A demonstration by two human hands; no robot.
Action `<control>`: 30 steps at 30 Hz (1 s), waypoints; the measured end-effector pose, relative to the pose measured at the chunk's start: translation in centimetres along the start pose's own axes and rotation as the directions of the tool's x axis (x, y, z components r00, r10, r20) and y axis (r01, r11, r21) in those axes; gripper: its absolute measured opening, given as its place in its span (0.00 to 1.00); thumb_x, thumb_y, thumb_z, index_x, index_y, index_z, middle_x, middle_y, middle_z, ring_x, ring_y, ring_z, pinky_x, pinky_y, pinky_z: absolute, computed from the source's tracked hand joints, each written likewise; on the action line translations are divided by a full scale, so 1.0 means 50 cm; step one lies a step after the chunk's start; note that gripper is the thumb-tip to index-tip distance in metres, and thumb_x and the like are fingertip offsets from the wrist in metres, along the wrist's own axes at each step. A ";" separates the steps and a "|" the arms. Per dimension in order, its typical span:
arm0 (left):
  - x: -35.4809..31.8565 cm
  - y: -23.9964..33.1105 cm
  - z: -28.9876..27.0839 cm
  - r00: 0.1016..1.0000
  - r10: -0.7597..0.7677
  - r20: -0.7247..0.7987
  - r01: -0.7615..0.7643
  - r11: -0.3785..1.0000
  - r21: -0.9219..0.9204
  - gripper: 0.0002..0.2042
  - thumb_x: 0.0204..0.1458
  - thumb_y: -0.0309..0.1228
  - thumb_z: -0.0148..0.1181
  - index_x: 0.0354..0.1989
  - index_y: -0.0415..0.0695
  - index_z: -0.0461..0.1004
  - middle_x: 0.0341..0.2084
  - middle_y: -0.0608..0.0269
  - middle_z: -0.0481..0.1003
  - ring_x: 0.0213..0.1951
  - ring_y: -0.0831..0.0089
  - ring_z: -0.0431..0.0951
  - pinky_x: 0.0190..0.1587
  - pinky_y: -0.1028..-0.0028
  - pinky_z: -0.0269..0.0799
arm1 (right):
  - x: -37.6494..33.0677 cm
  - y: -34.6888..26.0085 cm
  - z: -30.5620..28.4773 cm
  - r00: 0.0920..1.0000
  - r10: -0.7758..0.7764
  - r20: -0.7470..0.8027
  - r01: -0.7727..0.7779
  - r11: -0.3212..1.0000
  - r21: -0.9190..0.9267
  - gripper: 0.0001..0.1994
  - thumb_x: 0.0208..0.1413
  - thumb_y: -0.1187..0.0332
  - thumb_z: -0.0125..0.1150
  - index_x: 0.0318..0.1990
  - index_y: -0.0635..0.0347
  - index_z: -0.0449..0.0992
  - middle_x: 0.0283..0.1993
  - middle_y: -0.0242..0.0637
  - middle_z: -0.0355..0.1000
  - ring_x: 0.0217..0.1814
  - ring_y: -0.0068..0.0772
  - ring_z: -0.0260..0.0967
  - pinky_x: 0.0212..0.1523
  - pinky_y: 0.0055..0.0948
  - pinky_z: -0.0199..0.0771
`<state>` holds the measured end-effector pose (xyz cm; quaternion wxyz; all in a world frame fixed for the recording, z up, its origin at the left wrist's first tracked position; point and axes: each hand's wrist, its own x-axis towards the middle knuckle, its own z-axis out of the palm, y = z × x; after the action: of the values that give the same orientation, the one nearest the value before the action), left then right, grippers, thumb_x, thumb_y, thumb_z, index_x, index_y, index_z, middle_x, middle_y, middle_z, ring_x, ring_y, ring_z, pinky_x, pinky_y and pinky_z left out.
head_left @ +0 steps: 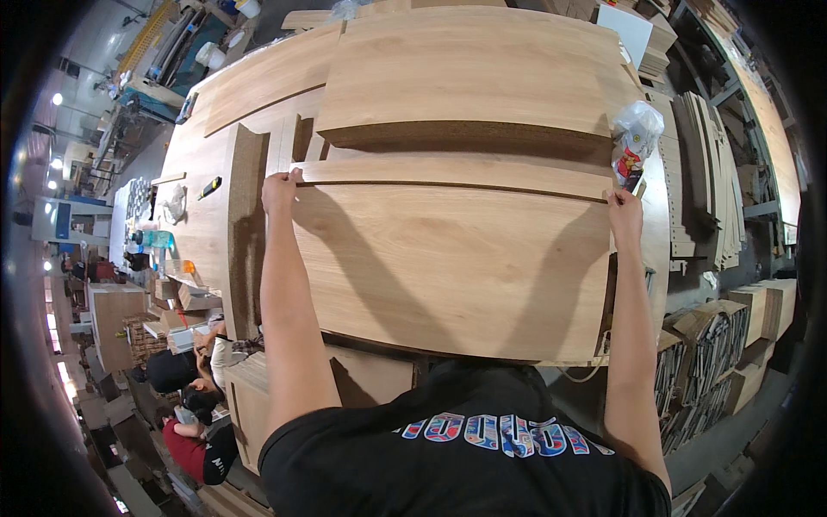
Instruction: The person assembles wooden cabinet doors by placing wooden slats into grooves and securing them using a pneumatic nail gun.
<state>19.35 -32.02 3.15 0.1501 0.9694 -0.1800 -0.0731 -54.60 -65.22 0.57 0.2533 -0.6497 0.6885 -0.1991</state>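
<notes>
The left hand (280, 191) and right hand (625, 217) are pinching opposite ends of a long strip (457, 176) by the far edge of a wide panel (465, 267), seemingly positioning it, next calling for even, paired movement.

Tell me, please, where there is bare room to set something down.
The near panel is bare between the narrow strip and its front edge; the large far panel has a bare top. It is crowded around the plastic bag near the right hand.
</notes>
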 end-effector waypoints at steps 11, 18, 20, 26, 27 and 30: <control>-0.036 0.045 -0.033 0.999 -0.033 -0.033 0.036 0.995 0.089 0.24 0.64 0.59 0.68 0.48 0.50 0.92 0.50 0.50 0.89 0.53 0.46 0.89 0.56 0.48 0.84 | -0.001 -0.003 -0.005 0.985 -0.170 -0.009 0.170 0.984 0.052 0.15 0.71 0.61 0.71 0.51 0.66 0.87 0.42 0.48 0.87 0.44 0.45 0.85 0.49 0.41 0.80; 0.046 -0.020 -0.003 0.993 -0.096 0.072 0.097 0.995 -0.010 0.23 0.65 0.53 0.70 0.59 0.51 0.87 0.56 0.45 0.86 0.62 0.46 0.84 0.63 0.45 0.79 | 0.028 0.002 0.012 0.989 -0.073 0.130 0.039 0.968 0.248 0.15 0.69 0.62 0.74 0.47 0.70 0.87 0.35 0.43 0.85 0.36 0.36 0.82 0.43 0.38 0.80; -0.029 0.061 0.016 0.976 0.170 -0.139 -0.163 0.985 0.060 0.22 0.64 0.51 0.71 0.60 0.54 0.86 0.59 0.47 0.85 0.68 0.49 0.79 0.67 0.44 0.75 | 0.022 -0.011 -0.011 0.989 0.018 0.146 -0.043 0.985 0.170 0.15 0.67 0.63 0.74 0.46 0.70 0.86 0.34 0.41 0.84 0.33 0.34 0.80 0.40 0.38 0.79; -0.083 0.172 -0.072 0.795 0.549 0.259 -0.567 0.824 -0.009 0.21 0.56 0.50 0.80 0.53 0.53 0.91 0.58 0.55 0.86 0.67 0.52 0.79 0.69 0.52 0.74 | 0.044 0.011 0.008 0.994 -0.071 0.081 0.059 0.987 0.151 0.10 0.68 0.66 0.73 0.42 0.66 0.85 0.30 0.33 0.79 0.26 0.26 0.72 0.24 0.34 0.71; -0.098 0.199 -0.066 0.782 0.550 0.294 -0.566 0.824 -0.034 0.22 0.56 0.50 0.80 0.54 0.52 0.91 0.57 0.55 0.86 0.66 0.52 0.80 0.68 0.54 0.75 | 0.048 0.021 0.012 0.995 -0.086 0.059 0.076 0.987 0.144 0.10 0.67 0.66 0.74 0.42 0.66 0.86 0.30 0.34 0.79 0.27 0.26 0.73 0.25 0.35 0.71; -0.146 0.219 -0.035 0.712 0.600 0.366 -0.600 0.790 -0.127 0.27 0.53 0.49 0.83 0.59 0.49 0.88 0.58 0.56 0.86 0.65 0.55 0.82 0.67 0.58 0.78 | 0.031 -0.015 0.018 0.994 -0.032 0.104 0.018 0.991 0.132 0.11 0.65 0.66 0.76 0.43 0.67 0.86 0.32 0.38 0.83 0.32 0.30 0.77 0.35 0.37 0.76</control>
<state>9.35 -38.61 8.90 0.1263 0.8241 -0.5106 -0.2101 -53.51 -66.78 0.18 0.3289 -0.6501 0.6513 -0.2121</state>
